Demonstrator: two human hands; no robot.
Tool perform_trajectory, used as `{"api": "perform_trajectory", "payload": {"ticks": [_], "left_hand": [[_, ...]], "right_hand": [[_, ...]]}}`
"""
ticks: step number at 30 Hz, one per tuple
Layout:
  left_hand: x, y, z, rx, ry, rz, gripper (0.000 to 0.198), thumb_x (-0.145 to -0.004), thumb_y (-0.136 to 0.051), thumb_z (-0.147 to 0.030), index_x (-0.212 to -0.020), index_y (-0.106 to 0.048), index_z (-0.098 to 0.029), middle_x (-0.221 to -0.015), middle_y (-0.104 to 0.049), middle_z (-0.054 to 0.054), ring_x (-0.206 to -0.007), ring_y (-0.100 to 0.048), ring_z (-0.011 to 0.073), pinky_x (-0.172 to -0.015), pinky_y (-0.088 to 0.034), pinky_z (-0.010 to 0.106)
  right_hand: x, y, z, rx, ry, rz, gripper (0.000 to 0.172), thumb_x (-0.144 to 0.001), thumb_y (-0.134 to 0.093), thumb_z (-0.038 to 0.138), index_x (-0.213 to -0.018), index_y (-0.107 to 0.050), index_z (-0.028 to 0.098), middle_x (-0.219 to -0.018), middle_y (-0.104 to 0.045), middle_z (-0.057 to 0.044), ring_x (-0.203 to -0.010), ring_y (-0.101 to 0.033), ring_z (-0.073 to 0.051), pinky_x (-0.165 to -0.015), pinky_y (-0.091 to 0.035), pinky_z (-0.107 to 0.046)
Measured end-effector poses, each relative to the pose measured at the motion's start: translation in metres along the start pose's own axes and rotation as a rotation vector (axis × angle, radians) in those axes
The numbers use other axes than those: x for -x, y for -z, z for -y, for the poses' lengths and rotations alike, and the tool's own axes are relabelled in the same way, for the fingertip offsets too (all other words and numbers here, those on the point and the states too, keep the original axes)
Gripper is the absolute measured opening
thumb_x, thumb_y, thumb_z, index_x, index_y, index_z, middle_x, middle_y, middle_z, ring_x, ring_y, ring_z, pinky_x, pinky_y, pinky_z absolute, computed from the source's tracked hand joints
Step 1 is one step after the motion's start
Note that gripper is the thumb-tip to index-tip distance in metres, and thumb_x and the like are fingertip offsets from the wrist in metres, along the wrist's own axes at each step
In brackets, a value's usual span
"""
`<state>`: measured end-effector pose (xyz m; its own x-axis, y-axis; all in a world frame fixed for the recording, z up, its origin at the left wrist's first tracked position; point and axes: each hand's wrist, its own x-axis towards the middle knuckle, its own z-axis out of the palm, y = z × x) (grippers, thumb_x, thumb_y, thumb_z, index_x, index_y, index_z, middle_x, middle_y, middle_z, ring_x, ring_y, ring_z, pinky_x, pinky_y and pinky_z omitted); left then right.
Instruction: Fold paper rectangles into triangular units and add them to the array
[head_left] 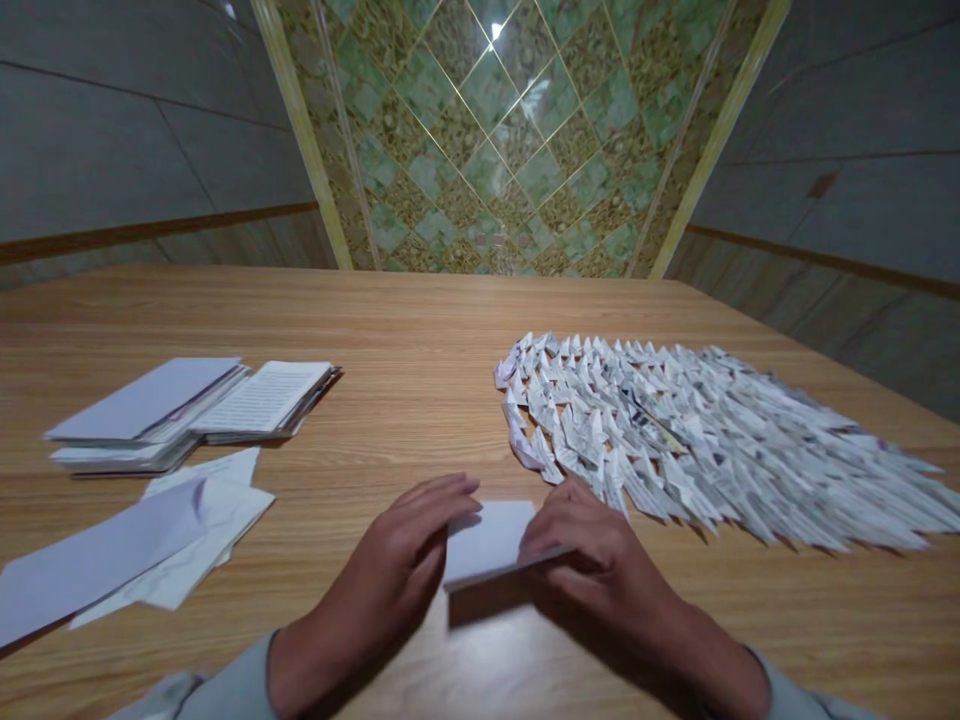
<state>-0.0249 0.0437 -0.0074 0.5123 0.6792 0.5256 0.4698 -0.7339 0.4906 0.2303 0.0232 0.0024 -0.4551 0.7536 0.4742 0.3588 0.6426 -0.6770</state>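
- Grey sleeves (232, 690) cover both forearms at the bottom edge of the view.
- Left hand (405, 570) lies flat and open, its fingertips (461, 490) resting on the left edge of a folded white sheet (487, 540).
- Right hand (592, 560) curls over the sheet's right side and pinches it; the two hands stand apart with the sheet between them.
- Folded white sheet sits at the near middle of the wooden table (420, 350), its near edge lifted, with a shadow beneath.
- Just right of the hands, folded paper boats (712, 440) spread in dense rows.
- Loose sheets (127, 550) lie at the near left.
- Behind them rests a stack of printed pages (187, 410).
- Green patterned tiles (510, 130) face the wall beyond the table.
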Motion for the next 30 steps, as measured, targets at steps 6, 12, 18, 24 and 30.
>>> {"api": "perform_trajectory", "payload": {"ticks": [6,12,18,24,30], "left_hand": [[0.024,-0.010,-0.012,-0.081,0.057,-0.002,0.043,-0.086,-0.044,-0.004,-0.121,-0.061,-0.022,-0.115,-0.074,0.010,-0.106,-0.070,0.0235,-0.090,-0.059,0.038],[0.024,-0.013,-0.020,-0.033,0.015,0.113,0.033,-0.087,-0.042,-0.007,-0.107,-0.062,-0.024,-0.096,-0.076,0.005,-0.089,-0.071,0.0233,-0.086,-0.058,0.040],[0.032,-0.019,-0.008,-0.240,0.002,0.036,0.052,-0.087,-0.042,-0.005,-0.136,-0.051,-0.023,-0.101,-0.079,0.004,-0.087,-0.075,0.0209,-0.103,-0.052,0.041],[0.038,-0.025,-0.003,-0.315,-0.002,0.022,0.058,-0.086,-0.041,-0.002,-0.141,-0.048,-0.016,-0.096,-0.077,0.007,-0.086,-0.074,0.0214,-0.101,-0.054,0.041],[0.046,-0.037,-0.001,-0.349,-0.135,0.037,0.039,-0.091,-0.048,-0.007,-0.122,-0.063,-0.027,-0.107,-0.075,0.006,-0.096,-0.071,0.0228,-0.108,-0.046,0.052]], "right_hand": [[0.006,-0.006,-0.001,0.186,-0.135,0.224,0.016,-0.088,-0.066,0.006,-0.084,-0.072,0.020,-0.083,-0.071,-0.003,-0.085,-0.060,-0.020,-0.079,-0.043,-0.032],[0.004,-0.002,0.003,0.142,-0.271,0.269,0.028,-0.101,-0.057,0.029,-0.078,-0.069,0.019,-0.075,-0.066,-0.002,-0.077,-0.057,-0.018,-0.074,-0.040,-0.030],[0.006,-0.007,-0.004,0.252,-0.397,0.190,0.033,-0.096,-0.058,0.023,-0.063,-0.055,0.019,-0.066,-0.059,0.000,-0.067,-0.054,-0.016,-0.062,-0.034,-0.028],[0.008,-0.022,-0.009,0.410,-0.387,0.134,0.020,-0.089,-0.068,0.019,-0.071,-0.059,0.019,-0.070,-0.061,-0.001,-0.070,-0.054,-0.019,-0.063,-0.032,-0.029],[0.009,-0.023,-0.011,0.473,-0.380,0.159,0.019,-0.089,-0.068,0.017,-0.073,-0.059,0.019,-0.073,-0.064,-0.003,-0.072,-0.056,-0.020,-0.065,-0.033,-0.030]]}}
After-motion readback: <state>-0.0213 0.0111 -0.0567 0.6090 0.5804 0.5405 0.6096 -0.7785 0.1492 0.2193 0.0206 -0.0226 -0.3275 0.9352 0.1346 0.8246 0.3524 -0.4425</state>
